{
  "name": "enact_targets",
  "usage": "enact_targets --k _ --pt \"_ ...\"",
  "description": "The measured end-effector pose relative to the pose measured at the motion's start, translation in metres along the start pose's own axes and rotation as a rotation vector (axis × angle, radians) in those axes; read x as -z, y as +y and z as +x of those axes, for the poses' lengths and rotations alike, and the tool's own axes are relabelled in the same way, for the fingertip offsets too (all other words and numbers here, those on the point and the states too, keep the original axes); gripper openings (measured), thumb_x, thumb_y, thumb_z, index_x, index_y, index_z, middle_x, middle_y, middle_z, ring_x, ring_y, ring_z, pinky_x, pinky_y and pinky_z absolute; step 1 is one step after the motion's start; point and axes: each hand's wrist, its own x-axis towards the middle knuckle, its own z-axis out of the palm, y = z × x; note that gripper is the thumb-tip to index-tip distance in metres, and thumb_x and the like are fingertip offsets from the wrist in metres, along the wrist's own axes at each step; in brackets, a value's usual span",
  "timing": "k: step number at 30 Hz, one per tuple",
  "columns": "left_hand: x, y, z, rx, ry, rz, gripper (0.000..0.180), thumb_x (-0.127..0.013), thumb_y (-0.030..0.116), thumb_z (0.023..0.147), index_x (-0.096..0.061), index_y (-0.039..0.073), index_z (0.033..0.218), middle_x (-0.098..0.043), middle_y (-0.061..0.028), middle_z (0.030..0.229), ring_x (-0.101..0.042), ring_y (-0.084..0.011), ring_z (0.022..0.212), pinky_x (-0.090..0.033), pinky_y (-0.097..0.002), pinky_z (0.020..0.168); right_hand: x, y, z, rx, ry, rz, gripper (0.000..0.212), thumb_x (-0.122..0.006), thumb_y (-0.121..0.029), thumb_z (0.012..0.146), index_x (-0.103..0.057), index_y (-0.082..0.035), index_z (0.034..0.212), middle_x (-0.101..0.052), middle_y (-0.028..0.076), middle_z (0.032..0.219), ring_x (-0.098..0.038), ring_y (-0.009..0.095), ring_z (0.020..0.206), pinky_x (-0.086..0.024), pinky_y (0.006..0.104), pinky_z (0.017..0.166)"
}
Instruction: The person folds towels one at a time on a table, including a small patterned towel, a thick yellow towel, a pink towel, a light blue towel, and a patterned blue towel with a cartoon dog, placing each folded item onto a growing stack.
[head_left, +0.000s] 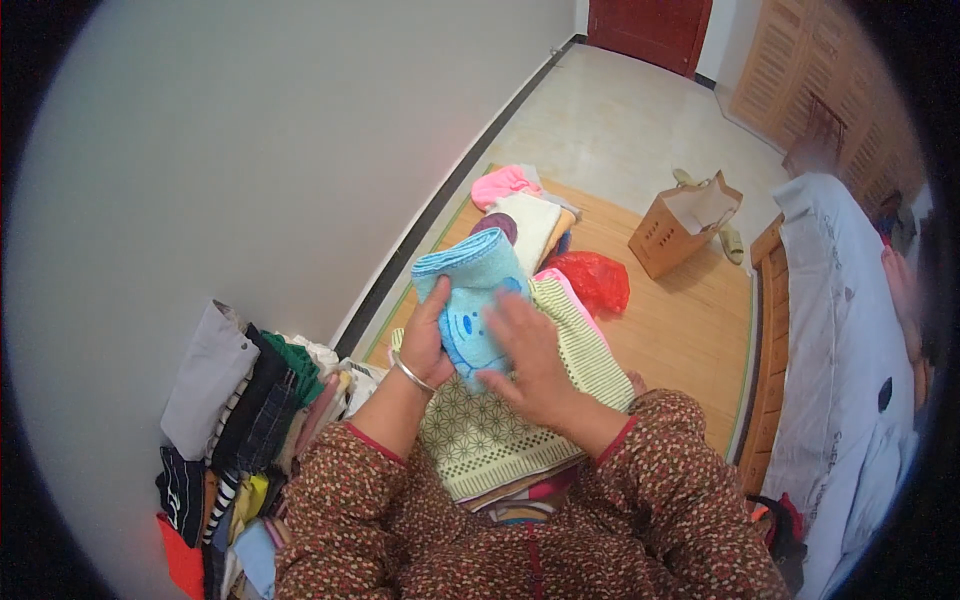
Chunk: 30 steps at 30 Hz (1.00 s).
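A folded light-blue towel (462, 272) with a darker blue animal face is held up over my lap. My left hand (424, 342) grips its left edge, with the thumb on the front; a silver bangle circles that wrist. Against the towel's right side is my right hand (537, 362), its fingers stretched out and its thumb apart. Those fingertips are smeared by motion, and whether they press on the cloth is unclear. Beneath both hands, a cream and green patterned cloth (490, 435) lies across my lap on top of other folded fabrics.
Tall stacks of folded clothes (255, 400) stand by the wall at left. Beyond my lap are a white folded cloth (530, 218), a pink cloth (500, 184) and a red plastic bag (592, 282). A brown paper bag (655, 232) stands on the mat, and a bed (835, 330) is at right.
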Motion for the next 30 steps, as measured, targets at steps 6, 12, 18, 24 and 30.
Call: enact_targets --k 6,12,18,24,30 --pt "-0.014 -0.010 -0.004 0.050 -0.034 0.171 0.044 -0.053 0.022 0.088 -0.040 0.003 0.125 -0.053 -0.0114 0.117 -0.054 -0.0228 0.105 -0.045 -0.0373 0.090 0.019 0.029 0.008 -0.622 0.176 1.188 0.061 -0.071 -0.019 0.073 -0.041 0.001 0.123 -0.053 0.014 0.115 -0.051 0.024 0.106 -0.040 0.0355 0.091" --pt "0.004 0.001 0.000 -0.240 0.064 0.380 0.053 -0.065 0.020 0.079 -0.042 0.008 0.125 -0.051 -0.0085 0.115 -0.051 -0.0171 0.101 -0.045 -0.0308 0.085 0.008 0.018 0.010 -0.592 0.195 0.796 0.053 -0.073 -0.012 0.069 -0.049 -0.003 0.115 -0.059 0.009 0.106 -0.056 0.018 0.097 -0.045 0.0336 0.085" --pt "0.008 -0.024 0.002 -0.210 0.117 0.528 0.030 -0.062 0.021 0.084 -0.054 0.009 0.110 -0.059 -0.0027 0.097 -0.055 -0.0107 0.087 -0.047 -0.0263 0.077 0.009 0.012 0.011 -0.653 0.263 1.041 0.049 -0.068 -0.010 0.072 -0.047 0.000 0.115 -0.056 0.009 0.108 -0.054 0.018 0.098 -0.043 0.0307 0.086" --pt "-0.004 -0.023 -0.007 -0.153 0.046 0.313 0.027 -0.062 0.018 0.084 -0.055 0.007 0.107 -0.060 -0.0034 0.097 -0.056 -0.0096 0.085 -0.049 -0.0247 0.074 0.006 0.018 0.010 -0.703 0.387 1.135 0.031 -0.061 -0.005 0.078 -0.054 -0.001 0.108 -0.059 0.006 0.102 -0.056 0.016 0.093 -0.043 0.0286 0.084" --pt "-0.016 -0.020 -0.012 -0.106 0.020 0.626 0.052 -0.070 0.022 0.076 -0.046 0.003 0.117 -0.058 -0.0068 0.103 -0.056 -0.0133 0.092 -0.049 -0.0286 0.079 0.018 0.025 0.009 -0.754 0.464 1.232 0.032 -0.059 -0.016 0.083 -0.053 -0.001 0.111 -0.058 0.007 0.104 -0.055 0.016 0.094 -0.044 0.0293 0.084"
